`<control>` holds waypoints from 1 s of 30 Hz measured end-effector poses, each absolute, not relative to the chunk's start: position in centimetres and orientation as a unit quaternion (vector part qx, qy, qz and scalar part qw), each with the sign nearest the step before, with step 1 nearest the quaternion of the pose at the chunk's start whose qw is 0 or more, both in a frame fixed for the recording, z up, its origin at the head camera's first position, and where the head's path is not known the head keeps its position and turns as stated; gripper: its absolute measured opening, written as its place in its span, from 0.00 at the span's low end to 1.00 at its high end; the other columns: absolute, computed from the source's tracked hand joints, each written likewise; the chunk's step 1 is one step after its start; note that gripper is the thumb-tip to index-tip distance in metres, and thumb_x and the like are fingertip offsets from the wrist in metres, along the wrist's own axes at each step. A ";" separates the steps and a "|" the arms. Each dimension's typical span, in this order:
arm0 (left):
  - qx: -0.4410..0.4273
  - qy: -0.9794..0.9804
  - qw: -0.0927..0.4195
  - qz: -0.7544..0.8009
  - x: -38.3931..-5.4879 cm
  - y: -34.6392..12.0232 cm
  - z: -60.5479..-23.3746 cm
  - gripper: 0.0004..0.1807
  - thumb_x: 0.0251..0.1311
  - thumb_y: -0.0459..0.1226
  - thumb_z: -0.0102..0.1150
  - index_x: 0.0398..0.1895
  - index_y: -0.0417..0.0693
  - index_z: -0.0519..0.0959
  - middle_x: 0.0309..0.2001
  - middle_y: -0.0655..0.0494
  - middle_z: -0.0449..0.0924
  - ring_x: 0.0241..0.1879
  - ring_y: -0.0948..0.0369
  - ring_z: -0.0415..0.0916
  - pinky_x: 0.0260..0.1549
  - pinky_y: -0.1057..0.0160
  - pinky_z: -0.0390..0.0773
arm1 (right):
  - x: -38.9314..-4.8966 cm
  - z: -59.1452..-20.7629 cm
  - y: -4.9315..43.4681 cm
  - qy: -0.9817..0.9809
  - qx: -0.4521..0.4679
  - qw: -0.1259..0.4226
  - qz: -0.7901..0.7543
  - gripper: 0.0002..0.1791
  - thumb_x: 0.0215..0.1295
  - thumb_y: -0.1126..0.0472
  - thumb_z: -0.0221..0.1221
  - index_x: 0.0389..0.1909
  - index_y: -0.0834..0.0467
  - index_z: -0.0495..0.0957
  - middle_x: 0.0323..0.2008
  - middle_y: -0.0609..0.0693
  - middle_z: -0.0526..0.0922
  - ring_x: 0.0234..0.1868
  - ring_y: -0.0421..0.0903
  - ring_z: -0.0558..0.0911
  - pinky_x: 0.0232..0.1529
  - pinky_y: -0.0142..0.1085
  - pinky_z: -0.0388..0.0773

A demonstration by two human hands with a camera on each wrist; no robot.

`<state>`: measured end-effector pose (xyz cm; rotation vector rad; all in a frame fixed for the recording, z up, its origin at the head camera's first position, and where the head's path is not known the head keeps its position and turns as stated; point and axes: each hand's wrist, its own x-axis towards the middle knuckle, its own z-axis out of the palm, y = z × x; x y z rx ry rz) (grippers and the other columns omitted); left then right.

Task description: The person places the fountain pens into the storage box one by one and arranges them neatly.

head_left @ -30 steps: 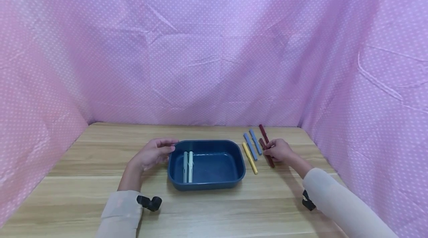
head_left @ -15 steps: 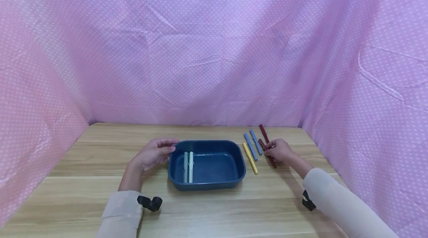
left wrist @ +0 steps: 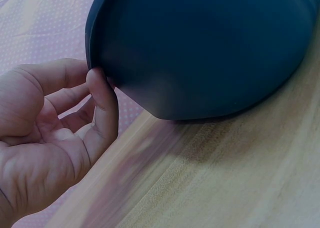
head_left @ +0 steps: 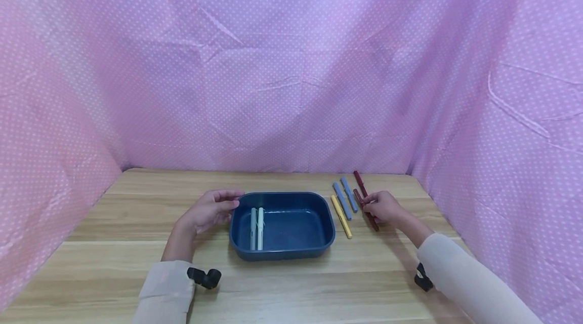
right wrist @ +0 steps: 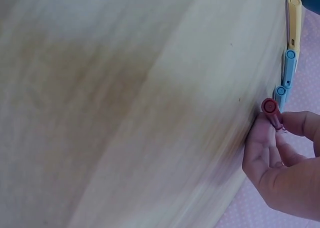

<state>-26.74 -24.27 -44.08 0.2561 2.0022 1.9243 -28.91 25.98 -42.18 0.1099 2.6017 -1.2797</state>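
Note:
A dark blue rectangular tray [head_left: 291, 254] stands on the table with two pale pens inside, a grey-green pen [head_left: 253, 228] and a whitish pen [head_left: 260, 228], along its left side. My left hand [head_left: 210, 211] pinches the tray's left rim near the far corner between thumb and fingers, as the left wrist view shows. My right hand [head_left: 383, 207] pinches a dark red pen [right wrist: 270, 107] by its middle, low at the table; its fingers cover part of it. A second dark red pen [head_left: 359, 180] lies just beyond, partly behind the hand.
Left of the right hand lie two blue pens [head_left: 342, 201] and a yellow pen [head_left: 341, 217], side by side, right of the tray. The wooden table [head_left: 282, 293] meets a pink dotted cloth [head_left: 273, 111] at its back and sides.
The gripped red pen has shifted slightly right and nearer with my right hand. The left hand stays at the tray's rim, and the other pens lie as before.

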 end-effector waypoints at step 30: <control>0.092 0.705 0.182 0.679 -27.2 -24.4 -44.0 0.26 0.73 0.37 0.60 0.70 0.36 0.71 0.62 0.36 0.73 0.44 0.57 0.75 0.41 0.63 0.80 | -28.5 -40.5 25.5 0.877 0.016 0.074 -0.474 0.22 0.71 0.75 0.53 0.64 0.70 0.71 0.38 0.66 0.85 0.27 0.45 0.79 0.26 0.37 0.76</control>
